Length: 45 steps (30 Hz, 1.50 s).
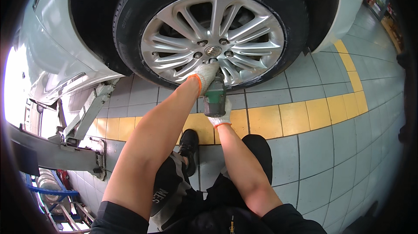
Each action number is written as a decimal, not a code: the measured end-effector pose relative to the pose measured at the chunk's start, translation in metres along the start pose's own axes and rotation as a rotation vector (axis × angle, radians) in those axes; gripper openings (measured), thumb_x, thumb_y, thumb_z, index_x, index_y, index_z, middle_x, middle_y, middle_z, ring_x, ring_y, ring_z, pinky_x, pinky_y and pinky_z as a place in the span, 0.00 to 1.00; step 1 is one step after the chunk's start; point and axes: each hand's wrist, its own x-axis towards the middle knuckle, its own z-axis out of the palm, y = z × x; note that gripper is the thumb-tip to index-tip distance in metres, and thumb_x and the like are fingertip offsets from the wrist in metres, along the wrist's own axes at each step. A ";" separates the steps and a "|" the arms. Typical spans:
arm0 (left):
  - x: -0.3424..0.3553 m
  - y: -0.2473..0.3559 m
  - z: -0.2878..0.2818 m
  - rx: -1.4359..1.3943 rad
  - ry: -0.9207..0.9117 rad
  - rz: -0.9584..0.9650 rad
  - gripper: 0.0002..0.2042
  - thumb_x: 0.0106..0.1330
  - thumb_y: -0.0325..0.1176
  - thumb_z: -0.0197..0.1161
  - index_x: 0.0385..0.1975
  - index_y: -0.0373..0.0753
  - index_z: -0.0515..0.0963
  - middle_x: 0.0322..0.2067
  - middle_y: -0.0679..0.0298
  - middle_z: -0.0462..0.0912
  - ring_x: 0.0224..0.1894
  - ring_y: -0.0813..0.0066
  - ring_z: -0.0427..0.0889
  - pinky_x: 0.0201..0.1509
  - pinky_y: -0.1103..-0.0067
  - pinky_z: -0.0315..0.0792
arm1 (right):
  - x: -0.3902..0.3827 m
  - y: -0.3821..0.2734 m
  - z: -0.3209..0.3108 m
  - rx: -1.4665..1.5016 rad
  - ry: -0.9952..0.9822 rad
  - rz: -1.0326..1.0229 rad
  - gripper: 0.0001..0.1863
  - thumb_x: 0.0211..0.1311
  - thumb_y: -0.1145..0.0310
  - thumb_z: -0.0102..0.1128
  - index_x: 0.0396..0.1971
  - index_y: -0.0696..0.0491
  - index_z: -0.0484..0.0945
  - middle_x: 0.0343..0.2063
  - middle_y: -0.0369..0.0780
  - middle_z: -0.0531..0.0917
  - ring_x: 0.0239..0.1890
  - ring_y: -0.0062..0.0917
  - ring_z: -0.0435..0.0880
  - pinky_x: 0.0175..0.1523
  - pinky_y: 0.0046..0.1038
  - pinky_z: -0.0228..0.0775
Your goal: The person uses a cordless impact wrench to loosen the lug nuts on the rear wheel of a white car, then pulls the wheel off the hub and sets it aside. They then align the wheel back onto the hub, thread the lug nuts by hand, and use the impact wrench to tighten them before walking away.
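A green and black impact wrench (215, 99) points up at the silver alloy wheel (215, 14). Its socket (213, 60) meets the wheel just below the centre cap (213, 51), where it hides the lowest fastener. Several other lug nuts (229, 53) show around the cap. My left hand (206, 75), in a white knit glove with an orange cuff, is closed round the front of the wrench. Under the tool's rear end, my right hand (224, 114), gloved alike, grips the handle; the wrench body covers part of its fingers.
The black tyre (297, 29) sits in the wheel arch of a pale car (56, 38). A metal lift arm (89, 112) reaches under the car at left. Lower left stands a blue-framed rack (52, 192). A yellow tile strip (296, 116) crosses the grey tiled floor.
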 end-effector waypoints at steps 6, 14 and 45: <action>0.021 -0.004 -0.007 0.111 -0.044 0.026 0.16 0.76 0.44 0.60 0.45 0.35 0.82 0.34 0.57 0.90 0.25 0.70 0.83 0.28 0.68 0.81 | 0.004 -0.006 -0.013 0.850 -0.075 0.268 0.18 0.86 0.59 0.50 0.60 0.56 0.81 0.52 0.42 0.89 0.52 0.34 0.89 0.61 0.38 0.83; -0.024 -0.009 0.010 -0.008 -0.075 -0.039 0.17 0.79 0.45 0.61 0.47 0.34 0.83 0.32 0.61 0.87 0.26 0.69 0.84 0.29 0.67 0.81 | -0.028 -0.047 -0.027 0.689 -0.019 0.340 0.18 0.87 0.63 0.44 0.61 0.54 0.80 0.54 0.42 0.88 0.56 0.32 0.88 0.64 0.36 0.82; -0.078 0.072 0.023 -0.105 -0.120 0.131 0.16 0.82 0.47 0.60 0.43 0.39 0.80 0.31 0.59 0.89 0.24 0.66 0.88 0.33 0.65 0.87 | 0.011 -0.138 -0.007 0.807 -0.026 0.213 0.18 0.87 0.57 0.49 0.57 0.52 0.81 0.48 0.37 0.87 0.48 0.29 0.89 0.55 0.37 0.86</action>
